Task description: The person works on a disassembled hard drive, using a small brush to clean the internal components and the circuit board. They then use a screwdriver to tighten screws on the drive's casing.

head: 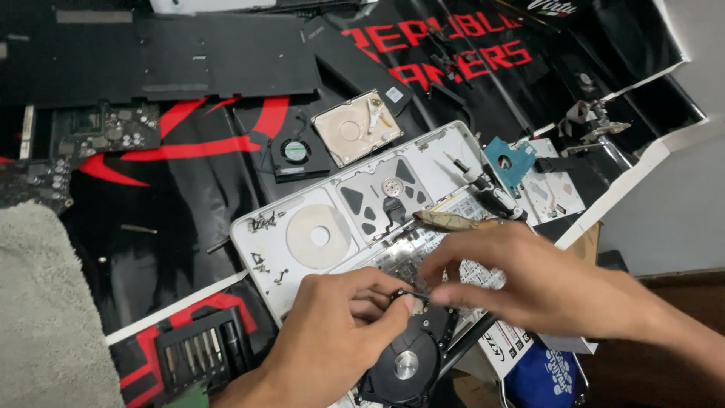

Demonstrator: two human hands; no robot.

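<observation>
A black optical drive [404,361], its round spindle hub exposed, is seen at 6 o'clock in the view, gripped at its upper edge by the left hand [340,332], whose thumb and forefinger are pinched on the rim. The right hand [521,283], reaching in from 4 o'clock, is brought to the same spot, its fingertips closed on a small part at the top of the drive; what exactly is pinched cannot be told, as the hand is blurred. The two hands are touching or nearly touching just above the drive.

Behind them, toward 12 o'clock, an opened white laptop case [355,219] is laid on the tabletop [151,234], which is covered by a black and red mat. Small loose screws [264,221] are scattered on the case's left part. A screwdriver with a black and white handle [487,185] is rested across the case's upper right corner.

Beyond the case, an uncovered hard disk [356,127] is placed beside a small black fan [297,153]. At 10 o'clock a dark circuit board [106,128] is set out, with a large black panel [174,57] above it. A case of screwdriver bits [200,351] is seen at 7 o'clock, next to a grey towel [45,310] at 8 o'clock. A teal part [507,160] and a white card [555,189] are left at 2 o'clock.
</observation>
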